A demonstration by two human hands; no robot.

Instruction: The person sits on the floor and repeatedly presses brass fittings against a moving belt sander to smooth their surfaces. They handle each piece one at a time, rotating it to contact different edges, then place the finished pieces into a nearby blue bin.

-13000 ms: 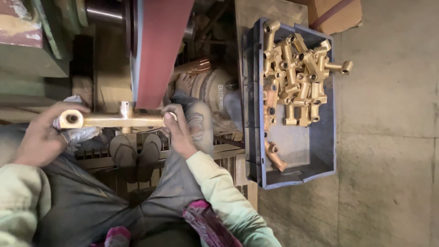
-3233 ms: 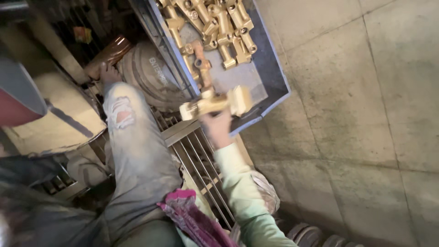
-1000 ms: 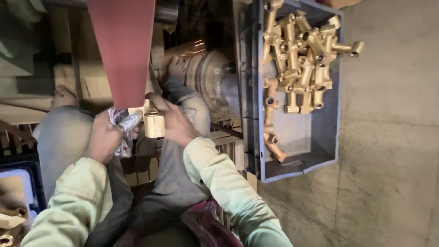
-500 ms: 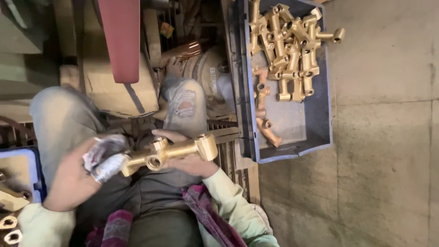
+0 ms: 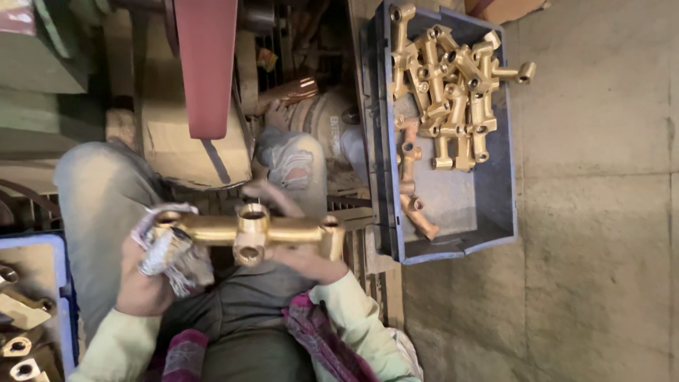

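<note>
I hold a long brass tap body (image 5: 247,232) level over my lap, its round ports facing up at me. My left hand (image 5: 152,272), wrapped in a dirty cloth (image 5: 173,255), grips the left end. Under the right half, my right hand (image 5: 297,251) cups the piece from below, fingers curled around it. The red sanding belt (image 5: 205,67) hangs just above, apart from the brass piece.
A grey-blue crate (image 5: 495,191) on the right holds several brass tap bodies (image 5: 449,85) piled at its far end. A blue tray (image 5: 64,297) with brass parts sits at the lower left. A machine motor (image 5: 325,120) stands behind my knee. Concrete floor (image 5: 601,247) lies to the right.
I took a brass piece from the crate, brought it to the belt, then pulled it down over my lap. Since half a second ago it has levelled out and turned ports up.
</note>
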